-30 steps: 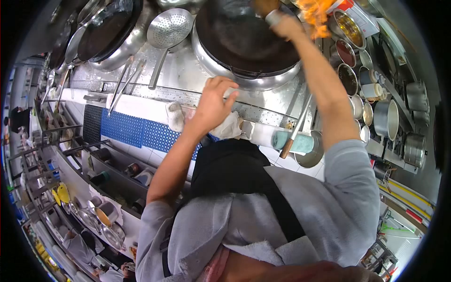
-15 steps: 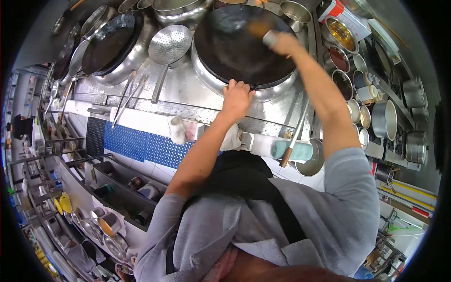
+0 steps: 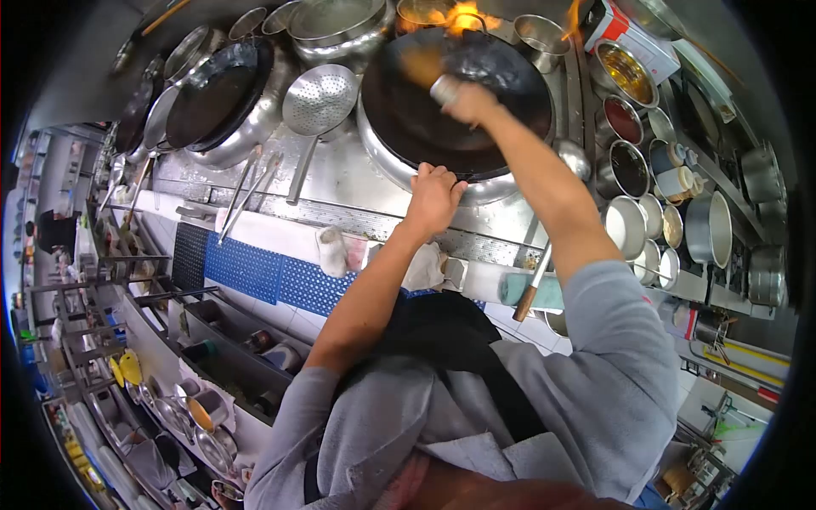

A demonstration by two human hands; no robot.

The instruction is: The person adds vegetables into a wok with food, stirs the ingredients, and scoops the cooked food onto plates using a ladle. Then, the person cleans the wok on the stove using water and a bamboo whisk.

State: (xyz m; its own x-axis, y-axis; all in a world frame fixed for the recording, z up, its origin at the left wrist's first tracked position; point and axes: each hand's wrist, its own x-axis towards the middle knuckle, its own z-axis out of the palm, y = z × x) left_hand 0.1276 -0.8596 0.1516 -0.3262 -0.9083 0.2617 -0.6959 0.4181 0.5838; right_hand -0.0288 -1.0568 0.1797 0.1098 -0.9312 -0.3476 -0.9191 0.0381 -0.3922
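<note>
A large black wok (image 3: 476, 140) sits on a round steel burner ring, with flames (image 3: 467, 17) at its far edge. My left hand (image 3: 435, 200) is closed at the wok's near rim; its fingers cover the part it grips. Inside the wok, over its far left side, my right hand (image 3: 470, 104) is closed on a wok brush (image 3: 422, 66). The brush has tan bristles, smeared by motion, and a pale band near my fingers. Nothing but a dark, shiny surface shows in the wok.
Left of the wok lie a perforated skimmer (image 3: 320, 100) and tongs (image 3: 246, 191). A second black wok (image 3: 217, 98) stands farther left. A ladle (image 3: 571, 159) rests right of the wok, near sauce containers (image 3: 623, 119) and an oil bowl (image 3: 626, 72). A wooden-handled tool (image 3: 527, 302) overhangs the front edge.
My right hand has swept the brush left across the wok. Flames at the far edge have grown larger. My left hand stays at the near rim, while the whole view has shifted slightly.
</note>
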